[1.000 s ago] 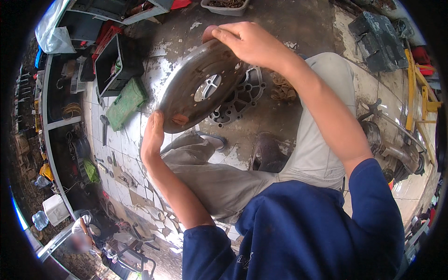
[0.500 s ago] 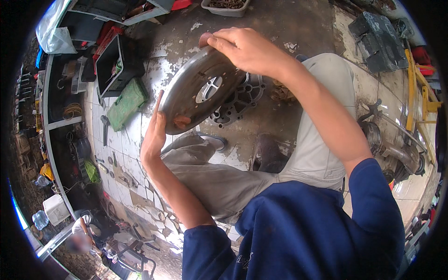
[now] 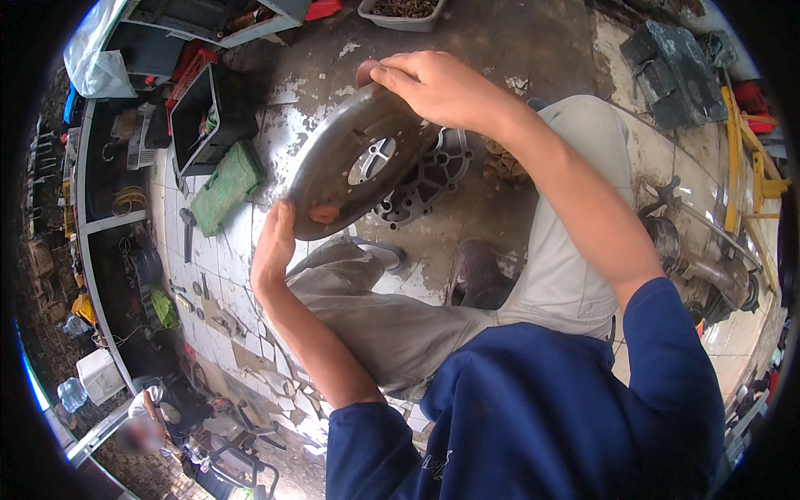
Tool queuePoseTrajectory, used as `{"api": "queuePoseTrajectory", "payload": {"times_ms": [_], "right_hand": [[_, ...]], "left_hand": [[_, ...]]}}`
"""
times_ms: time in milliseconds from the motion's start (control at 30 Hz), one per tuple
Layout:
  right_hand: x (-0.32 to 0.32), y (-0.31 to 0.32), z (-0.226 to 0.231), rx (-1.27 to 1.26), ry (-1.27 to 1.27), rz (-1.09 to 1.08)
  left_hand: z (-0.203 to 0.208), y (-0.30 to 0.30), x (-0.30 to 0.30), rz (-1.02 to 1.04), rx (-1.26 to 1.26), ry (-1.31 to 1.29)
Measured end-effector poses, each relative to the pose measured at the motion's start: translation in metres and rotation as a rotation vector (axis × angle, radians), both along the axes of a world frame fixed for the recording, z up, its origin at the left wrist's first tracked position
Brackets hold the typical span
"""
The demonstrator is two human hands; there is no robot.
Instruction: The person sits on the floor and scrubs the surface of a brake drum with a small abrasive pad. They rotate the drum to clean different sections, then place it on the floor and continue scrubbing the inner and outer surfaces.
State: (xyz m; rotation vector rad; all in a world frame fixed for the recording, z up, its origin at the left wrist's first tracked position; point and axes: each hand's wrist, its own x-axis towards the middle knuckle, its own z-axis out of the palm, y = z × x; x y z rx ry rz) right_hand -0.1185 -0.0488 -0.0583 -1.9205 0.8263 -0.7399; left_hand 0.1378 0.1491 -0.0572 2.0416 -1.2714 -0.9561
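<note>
Disc's between the left grip and right grip, casting partly behind it. On the floor: tub toward the far edge, small parts inside, crate near the left edge, case just before it, box toward the far right corner.

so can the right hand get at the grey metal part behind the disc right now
Probably not: the right hand is holding the disc, which also partly covers the grey metal part in this view.
</note>
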Motion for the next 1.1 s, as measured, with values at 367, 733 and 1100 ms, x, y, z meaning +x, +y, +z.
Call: {"api": "queuePoseTrajectory", "payload": {"times_ms": [367,733,1100], "right_hand": [[-0.007,0.006,0.02,0.013,0.087,0.006],[-0.004,0.003,0.007,-0.117,-0.037,-0.001],[-0.007,0.008,0.003,-0.283,-0.062,0.019]], "left_hand": [[-0.007,0.002,0.007,-0.061,0.044,0.215],[-0.008,0.007,0.017,0.149,0.234,0.042],[0.004,0.004,-0.002,-0.013,0.034,-0.052]]}}
